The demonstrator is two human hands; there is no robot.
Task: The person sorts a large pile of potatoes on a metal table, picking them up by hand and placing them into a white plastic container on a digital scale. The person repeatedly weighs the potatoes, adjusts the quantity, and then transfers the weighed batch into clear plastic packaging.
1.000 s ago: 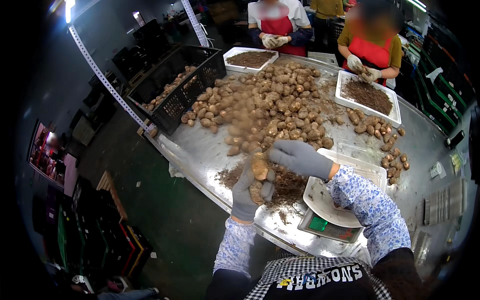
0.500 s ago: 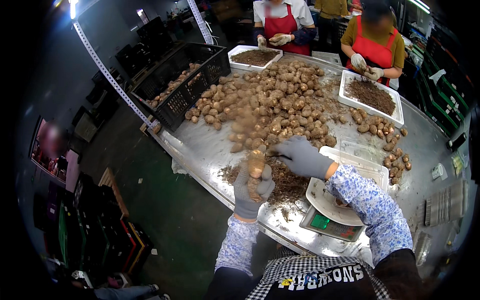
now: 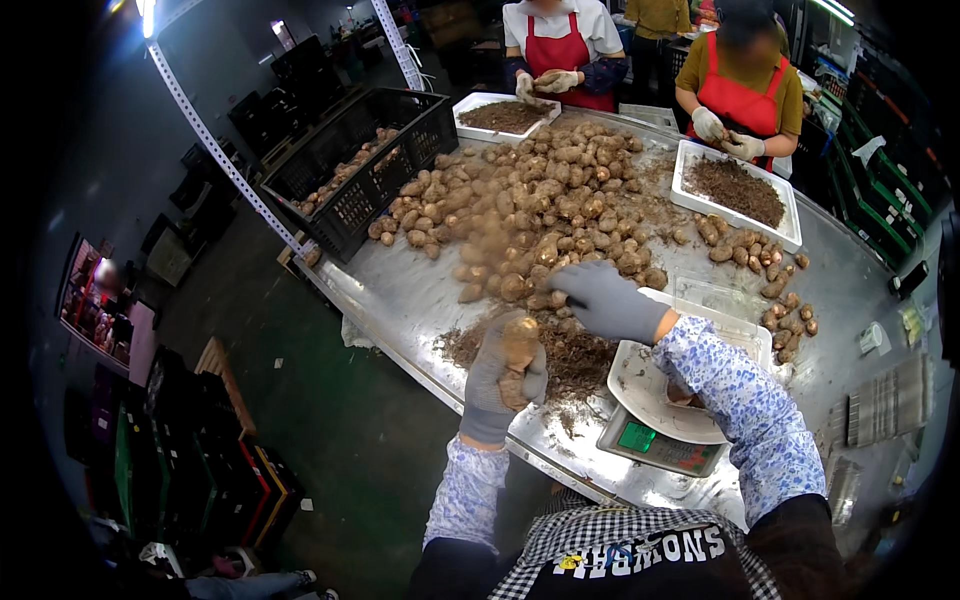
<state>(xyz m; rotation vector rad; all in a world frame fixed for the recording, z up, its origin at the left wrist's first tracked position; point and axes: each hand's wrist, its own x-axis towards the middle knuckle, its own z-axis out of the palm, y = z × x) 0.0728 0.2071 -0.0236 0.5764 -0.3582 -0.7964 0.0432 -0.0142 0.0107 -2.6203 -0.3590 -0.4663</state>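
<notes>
My left hand [image 3: 490, 392], in a grey glove, is wrapped round brown taro roots; one taro [image 3: 520, 340] sticks up above the fingers and another seems to show lower in the palm. To its right, my right hand [image 3: 605, 298], also gloved in grey, is closed, fingertips bent down at the near edge of the taro pile [image 3: 560, 205]. What its fingers hold, if anything, is hidden behind the glove. Below both hands lie loose brown root fibres and dirt [image 3: 580, 365] on the metal table [image 3: 390, 310].
By my right forearm, a white tray [image 3: 625, 375] rests on a digital scale [image 3: 655, 452]. A black crate [image 3: 345, 160] with taros stands at the far left. Two co-workers in red aprons handle things over white trays [image 3: 790, 225] of debris. Clear plastic containers [image 3: 890, 405] are stacked at right.
My left hand has shifted slightly left and tilted, with the taros still in it. My right hand has risen a little, away from the left hand.
</notes>
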